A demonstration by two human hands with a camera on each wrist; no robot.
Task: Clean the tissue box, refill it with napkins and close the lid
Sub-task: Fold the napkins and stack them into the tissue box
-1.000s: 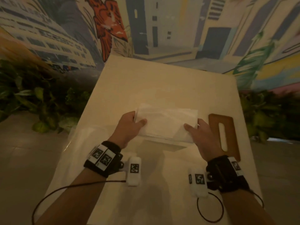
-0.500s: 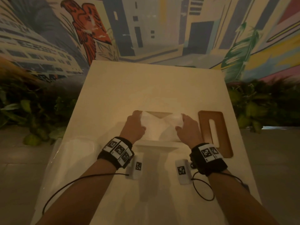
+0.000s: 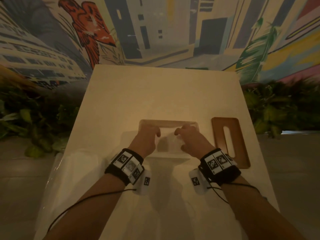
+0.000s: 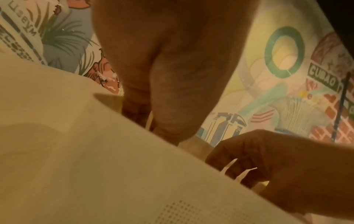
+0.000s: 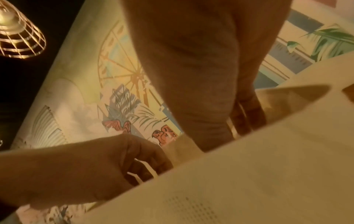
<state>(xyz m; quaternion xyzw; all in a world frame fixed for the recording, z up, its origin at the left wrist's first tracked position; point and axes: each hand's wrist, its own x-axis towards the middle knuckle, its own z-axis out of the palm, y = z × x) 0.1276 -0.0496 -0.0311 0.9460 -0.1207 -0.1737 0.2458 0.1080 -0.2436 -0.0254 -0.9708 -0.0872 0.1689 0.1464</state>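
The napkins [image 3: 168, 138], held above the tissue box [image 3: 168, 122] a second ago, are now sitting down inside it at mid tabletop [image 3: 155, 94]. The left hand [image 3: 146, 140] and right hand [image 3: 190, 141] are pressing them in with curled fingers; no closed grip is showing. The stack is probably light, soft and compressible: pressing its ends is advisable. The wooden lid [image 3: 230, 142] is lying just right of the box.
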